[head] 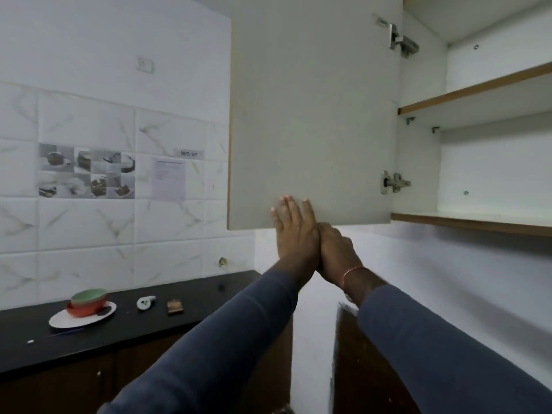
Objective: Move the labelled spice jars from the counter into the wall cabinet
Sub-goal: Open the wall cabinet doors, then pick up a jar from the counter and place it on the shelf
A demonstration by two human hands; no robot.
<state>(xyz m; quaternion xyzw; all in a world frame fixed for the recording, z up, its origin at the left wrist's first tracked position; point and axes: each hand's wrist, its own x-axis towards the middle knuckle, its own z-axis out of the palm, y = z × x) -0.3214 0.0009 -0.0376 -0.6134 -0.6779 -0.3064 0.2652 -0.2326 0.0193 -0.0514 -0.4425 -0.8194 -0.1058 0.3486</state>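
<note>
The wall cabinet stands with its pale door (313,115) swung out to the left. Its lower shelf (478,222) and upper shelf (478,91) show at the right. My left hand (294,231) lies flat against the door's inner face near the bottom edge, fingers spread upward. My right hand (337,252) is beside it and touching it, with its fingers curled around the door's bottom edge. No spice jar shows anywhere in view, neither on the shelves nor on the counter.
The black counter (194,297) runs along the tiled wall at lower left. On it are a white plate (59,321) with stacked red and green bowls (88,301), a small white object (146,302) and a small brown block (175,306). Brown base cabinets stand below.
</note>
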